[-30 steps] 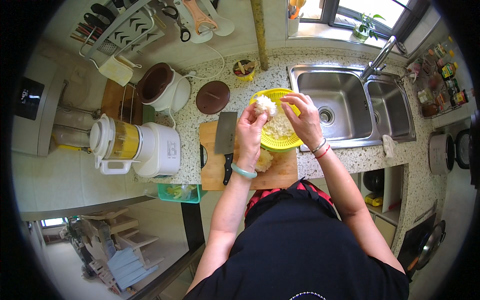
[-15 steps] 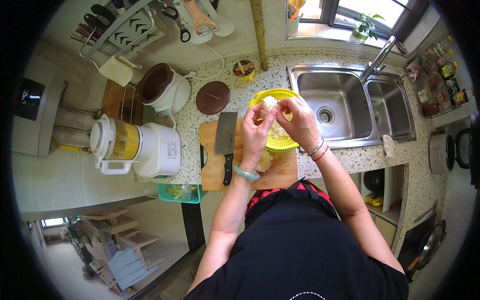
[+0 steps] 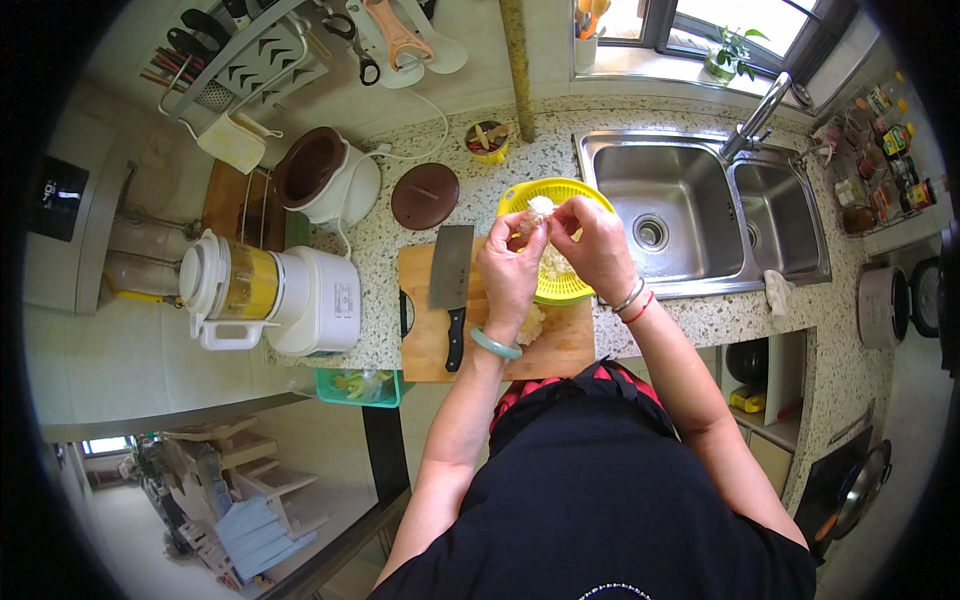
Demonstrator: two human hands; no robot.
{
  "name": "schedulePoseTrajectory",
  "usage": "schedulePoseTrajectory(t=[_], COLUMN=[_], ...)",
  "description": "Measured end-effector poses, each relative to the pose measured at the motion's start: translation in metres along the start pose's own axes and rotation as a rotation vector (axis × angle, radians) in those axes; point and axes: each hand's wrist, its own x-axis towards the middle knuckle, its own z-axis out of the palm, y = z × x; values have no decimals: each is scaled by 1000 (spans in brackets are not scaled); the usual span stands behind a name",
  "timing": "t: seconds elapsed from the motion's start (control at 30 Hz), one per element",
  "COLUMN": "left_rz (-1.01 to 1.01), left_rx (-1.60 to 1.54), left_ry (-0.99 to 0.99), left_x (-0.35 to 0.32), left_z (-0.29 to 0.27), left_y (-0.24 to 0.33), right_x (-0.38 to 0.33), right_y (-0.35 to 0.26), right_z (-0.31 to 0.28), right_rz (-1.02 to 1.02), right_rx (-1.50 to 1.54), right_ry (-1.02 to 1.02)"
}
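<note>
1. Over the yellow colander (image 3: 572, 190), both hands met at a white frilly piece (image 3: 541, 207), raised clear of the cutting board (image 3: 570, 342) and near the middle of my head view.
2. I saw the left hand's (image 3: 512, 268) grip closed on it from below, thumb and fingers pinching its base. The right hand's (image 3: 605, 250) grip was drawn together at its right edge, seemingly clamped on it too, though the curled fingers hid the exact contact from me.
3. I judged it very light, soft and springy, perhaps slippery if damp, with thin ruffles likely to tear or crumble under a squeeze. Its denser base looked the surest place to take hold, with fingertips rather than the palm.
4. What showed was a small, rounded tuft, bright white and crinkled on top, its lower part lost behind the fingers.
5. Similar pale bits (image 3: 553, 264) lay in the colander; a yellower clump (image 3: 530, 324) sat on the board, right of the cleaver (image 3: 453, 285).
</note>
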Motion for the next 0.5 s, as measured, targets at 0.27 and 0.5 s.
schedulePoseTrajectory(t=[0.27,0.5], left_rz=[-94,-270], left_rx=[-210,-562], left_ry=[-43,-94], left_x=[2,5], left_z=[-3,-6], left_y=[-16,-18], right_x=[-4,-3], right_y=[11,5], right_z=[8,5], right_rz=[33,222], right_rx=[8,179], right_ry=[36,89])
